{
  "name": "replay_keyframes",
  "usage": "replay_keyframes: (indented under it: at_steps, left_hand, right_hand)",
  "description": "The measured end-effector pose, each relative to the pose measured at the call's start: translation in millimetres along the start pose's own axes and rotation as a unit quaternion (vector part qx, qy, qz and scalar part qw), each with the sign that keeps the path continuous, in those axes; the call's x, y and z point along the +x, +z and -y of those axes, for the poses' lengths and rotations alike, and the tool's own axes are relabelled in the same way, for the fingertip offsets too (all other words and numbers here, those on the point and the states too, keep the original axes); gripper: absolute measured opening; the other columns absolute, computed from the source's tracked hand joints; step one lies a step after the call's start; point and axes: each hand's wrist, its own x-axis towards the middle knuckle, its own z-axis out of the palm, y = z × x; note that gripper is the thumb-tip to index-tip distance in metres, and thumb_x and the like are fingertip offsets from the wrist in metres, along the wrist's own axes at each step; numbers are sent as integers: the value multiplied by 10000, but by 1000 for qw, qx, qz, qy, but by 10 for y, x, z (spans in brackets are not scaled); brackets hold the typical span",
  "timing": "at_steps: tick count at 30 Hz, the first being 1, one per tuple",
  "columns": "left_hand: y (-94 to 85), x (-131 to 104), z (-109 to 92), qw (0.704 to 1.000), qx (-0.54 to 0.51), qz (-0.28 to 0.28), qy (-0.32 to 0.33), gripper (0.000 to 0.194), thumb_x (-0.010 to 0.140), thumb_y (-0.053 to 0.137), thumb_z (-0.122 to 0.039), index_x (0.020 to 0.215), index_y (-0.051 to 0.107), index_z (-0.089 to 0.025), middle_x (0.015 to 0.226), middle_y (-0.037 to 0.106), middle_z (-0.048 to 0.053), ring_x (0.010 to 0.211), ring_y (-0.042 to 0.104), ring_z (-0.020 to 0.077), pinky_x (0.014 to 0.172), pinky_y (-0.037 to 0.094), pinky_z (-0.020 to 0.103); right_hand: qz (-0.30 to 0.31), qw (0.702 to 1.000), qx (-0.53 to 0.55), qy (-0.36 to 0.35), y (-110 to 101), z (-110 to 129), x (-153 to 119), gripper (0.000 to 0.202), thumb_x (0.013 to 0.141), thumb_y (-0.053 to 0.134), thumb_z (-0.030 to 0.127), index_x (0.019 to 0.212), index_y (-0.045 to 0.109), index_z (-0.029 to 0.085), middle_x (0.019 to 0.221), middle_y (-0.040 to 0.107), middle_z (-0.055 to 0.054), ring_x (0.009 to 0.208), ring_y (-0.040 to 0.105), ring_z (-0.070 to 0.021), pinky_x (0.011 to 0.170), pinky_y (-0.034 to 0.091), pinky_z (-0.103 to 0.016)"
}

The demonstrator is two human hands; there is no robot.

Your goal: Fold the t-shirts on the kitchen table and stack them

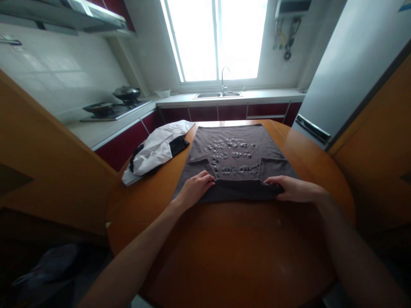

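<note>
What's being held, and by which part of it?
The dark grey garment, by its folded near end: left hand at the left side, right hand at the right.

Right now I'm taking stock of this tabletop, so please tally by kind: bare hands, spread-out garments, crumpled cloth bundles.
Bare hands: 2 (left hand, right hand)
Spread-out dark grey fabric garment: 1
Crumpled white-and-black cloth bundle: 1
Total: 4
</note>
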Motion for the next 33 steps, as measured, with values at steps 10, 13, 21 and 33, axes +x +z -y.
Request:
replay_keyframes:
  at_steps: [10, 13, 21, 33]
  left_hand:
    - [-219, -49, 156, 996, 9, 87, -14, 360, 892, 663, -522, 1149, 655, -269, 1074, 665, 18, 934, 664, 214, 804, 497, 290]
    - [-485, -214, 330, 985, -37, 168, -23, 506, 742, 785, -536, 1137, 638, -257, 1040, 635, 15, 949, 631, 209, 829, 495, 275]
    - [-715, -377, 619, 926, -15, 345, -153, 457, 583, 785, -363, 976, 611, -208, 889, 588, -23, 783, 567, 176, 629, 414, 234]
    - [-679, -577, 602, 956, -66, 258, -122, 359, 653, 676, -245, 1010, 696, -209, 887, 649, 11, 790, 618, 210, 688, 469, 279]
  right_hand:
    - [-24, 996, -3, 90, -172, -484, -8, 328, 679, 704, 317, 976, 711, 178, 841, 708, -47, 776, 653, -205, 651, 495, -266]
    - [-29, 993, 22, 115, -308, -688, -130, 366, 643, 732, 365, 949, 719, 165, 830, 703, -53, 763, 649, -206, 639, 499, -269]
    - [-41, 989, 73, 120, -352, -848, -324, 504, 594, 818, 477, 994, 732, 182, 801, 684, -32, 749, 633, -201, 629, 494, -266]
    - [-229, 969, 88, -6, 15, -943, -742, 494, 757, 726, 666, 923, 775, 203, 1089, 705, -111, 1012, 666, -286, 878, 555, -374]
